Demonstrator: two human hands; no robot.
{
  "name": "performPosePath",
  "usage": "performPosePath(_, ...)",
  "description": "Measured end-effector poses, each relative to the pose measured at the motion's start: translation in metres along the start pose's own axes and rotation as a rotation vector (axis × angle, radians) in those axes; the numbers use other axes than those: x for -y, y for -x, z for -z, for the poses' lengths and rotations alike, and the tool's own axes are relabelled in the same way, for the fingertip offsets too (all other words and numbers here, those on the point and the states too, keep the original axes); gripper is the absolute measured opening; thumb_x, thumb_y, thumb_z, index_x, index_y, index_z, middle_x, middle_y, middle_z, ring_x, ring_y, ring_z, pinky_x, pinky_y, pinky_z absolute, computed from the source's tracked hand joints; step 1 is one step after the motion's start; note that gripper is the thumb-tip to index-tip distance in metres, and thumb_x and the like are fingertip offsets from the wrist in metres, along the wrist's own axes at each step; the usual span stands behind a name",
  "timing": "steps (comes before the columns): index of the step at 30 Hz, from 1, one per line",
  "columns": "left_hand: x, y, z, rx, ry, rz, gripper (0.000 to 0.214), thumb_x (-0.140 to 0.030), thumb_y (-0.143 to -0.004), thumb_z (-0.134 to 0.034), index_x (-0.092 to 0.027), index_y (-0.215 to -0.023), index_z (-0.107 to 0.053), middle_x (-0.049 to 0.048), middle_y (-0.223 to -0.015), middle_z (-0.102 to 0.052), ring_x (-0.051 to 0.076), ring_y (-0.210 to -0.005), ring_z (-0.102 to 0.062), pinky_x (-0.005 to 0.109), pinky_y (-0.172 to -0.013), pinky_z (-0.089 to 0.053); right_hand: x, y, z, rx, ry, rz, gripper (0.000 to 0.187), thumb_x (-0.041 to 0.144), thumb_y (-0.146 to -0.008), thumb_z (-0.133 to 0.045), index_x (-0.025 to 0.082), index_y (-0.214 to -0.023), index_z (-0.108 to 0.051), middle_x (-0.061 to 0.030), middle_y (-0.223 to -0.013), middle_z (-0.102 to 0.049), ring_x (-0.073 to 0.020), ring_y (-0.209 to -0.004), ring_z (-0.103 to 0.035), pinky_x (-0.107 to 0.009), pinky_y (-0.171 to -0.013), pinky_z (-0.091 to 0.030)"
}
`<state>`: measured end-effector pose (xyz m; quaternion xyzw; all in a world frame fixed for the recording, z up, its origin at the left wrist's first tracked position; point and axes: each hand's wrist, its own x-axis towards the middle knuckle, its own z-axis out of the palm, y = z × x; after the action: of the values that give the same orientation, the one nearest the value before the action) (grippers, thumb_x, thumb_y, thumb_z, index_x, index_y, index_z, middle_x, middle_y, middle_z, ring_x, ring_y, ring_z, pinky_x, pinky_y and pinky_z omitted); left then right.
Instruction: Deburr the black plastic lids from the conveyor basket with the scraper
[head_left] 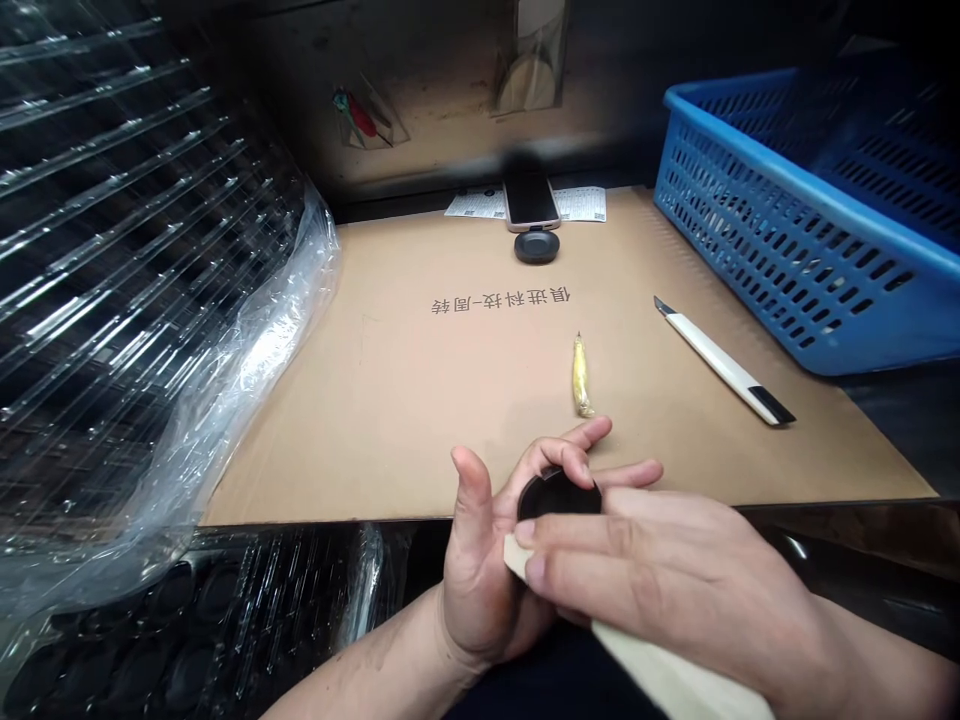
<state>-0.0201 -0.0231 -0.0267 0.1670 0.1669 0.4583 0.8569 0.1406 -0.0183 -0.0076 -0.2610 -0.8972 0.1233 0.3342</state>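
Black disc (559, 495) in left hand (480, 570), clear plastic trays (127, 250) alongside

We're riding on the person's head, facing forward and down, close above the left hand (476, 590) and right hand (675, 570)

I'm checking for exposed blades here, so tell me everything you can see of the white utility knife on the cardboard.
The utility knife has a long, slim white handle that looks like plastic, a black band at the end nearer the person, and a bare metal blade projecting from the far end. It lies flat and at an angle on the cardboard sheet, beside the blue plastic basket. Only the cardboard touches it.
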Motion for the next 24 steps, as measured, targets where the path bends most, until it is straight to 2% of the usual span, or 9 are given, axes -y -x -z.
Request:
performPosePath(3, -0.003, 0.000, -0.002, -0.012, 0.020, -0.010, 0.069, -0.083, -0.086, -0.048, -0.017, -0.095, -0.067, 0.0136, -0.159, -0.043, 0.048, -0.146, -0.041, 0.061, -0.122, -0.030, 0.001, -0.005, 0.002, -0.066, -0.061, 0.026, 0.031, 0.016, -0.104, -0.055, 0.014, -0.134, -0.061, -0.0036, -0.133, -0.071, -0.0114, -0.124, -0.066, -0.016, -0.117, -0.041)
performPosePath(5, -0.005, 0.000, -0.004, -0.039, 0.015, -0.040, 0.069, -0.082, -0.088, -0.045, -0.017, -0.094, -0.068, 0.0133, -0.158, -0.045, 0.044, -0.147, -0.041, 0.057, -0.124, -0.030, 0.002, -0.008, 0.001, -0.108, -0.121, 0.011, 0.022, 0.016, -0.105, -0.052, 0.014, -0.123, -0.065, -0.0031, -0.125, -0.075, -0.0096, -0.116, -0.069, -0.014, -0.114, -0.043)
performPosePath(8, -0.008, -0.001, -0.006, -0.059, 0.002, -0.042, 0.072, -0.081, -0.092, -0.037, -0.016, -0.092, -0.068, 0.0141, -0.158, -0.046, 0.040, -0.146, -0.045, 0.053, -0.124, -0.032, 0.002, -0.010, -0.002, -0.057, -0.180, 0.030, 0.021, 0.014, -0.106, -0.051, 0.013, -0.119, -0.067, -0.0017, -0.116, -0.077, -0.0060, -0.108, -0.071, -0.011, -0.107, -0.047)
performPosePath(12, -0.010, -0.001, -0.005, -0.017, 0.024, -0.019, 0.072, -0.082, -0.091, -0.037, -0.017, -0.094, -0.069, 0.0128, -0.157, -0.048, 0.041, -0.148, -0.041, 0.056, -0.122, -0.033, -0.001, -0.007, -0.004, -0.057, -0.195, 0.073, 0.032, 0.009, -0.101, -0.056, 0.007, -0.133, -0.061, -0.0083, -0.129, -0.072, -0.0107, -0.128, -0.062, -0.020, -0.116, -0.042)
performPosePath(16, -0.014, -0.002, -0.006, -0.076, 0.006, -0.035, 0.075, -0.083, -0.091, -0.034, -0.016, -0.089, -0.069, 0.0138, -0.156, -0.050, 0.040, -0.147, -0.044, 0.054, -0.126, -0.028, 0.001, -0.008, -0.004, -0.048, -0.273, 0.027, 0.024, 0.012, -0.103, -0.055, 0.009, -0.125, -0.065, -0.0072, -0.120, -0.075, -0.0092, -0.112, -0.069, -0.017, -0.105, -0.050)
performPosePath(19, -0.015, -0.002, -0.007, -0.069, 0.005, -0.043, 0.072, -0.082, -0.090, -0.038, -0.017, -0.089, -0.068, 0.0150, -0.154, -0.053, 0.040, -0.147, -0.044, 0.056, -0.125, -0.030, 0.004, -0.011, -0.004, -0.055, -0.254, 0.028, 0.025, 0.011, -0.103, -0.057, 0.008, -0.127, -0.063, -0.0079, -0.122, -0.075, -0.0092, -0.118, -0.067, -0.018, -0.108, -0.049)
performPosePath(22, -0.016, -0.003, -0.009, -0.132, -0.015, -0.175, 0.049, -0.063, -0.097, -0.052, -0.017, -0.087, -0.067, 0.0132, -0.149, -0.058, 0.035, -0.148, -0.045, 0.049, -0.127, -0.029, 0.005, -0.009, -0.005, -0.062, -0.225, -0.005, 0.023, 0.015, -0.106, -0.052, 0.007, -0.124, -0.064, -0.0099, -0.124, -0.074, -0.0111, -0.117, -0.069, -0.019, -0.104, -0.053)
performPosePath(24, -0.018, -0.004, -0.010, -0.175, 0.016, -0.221, 0.034, -0.045, -0.102, -0.052, -0.018, -0.085, -0.065, 0.0116, -0.147, -0.060, 0.031, -0.146, -0.048, 0.046, -0.127, -0.029, 0.003, -0.004, -0.006, -0.071, -0.172, -0.056, 0.026, 0.013, -0.103, -0.055, 0.008, -0.128, -0.062, -0.0098, -0.125, -0.074, -0.0125, -0.117, -0.070, -0.020, -0.104, -0.054)
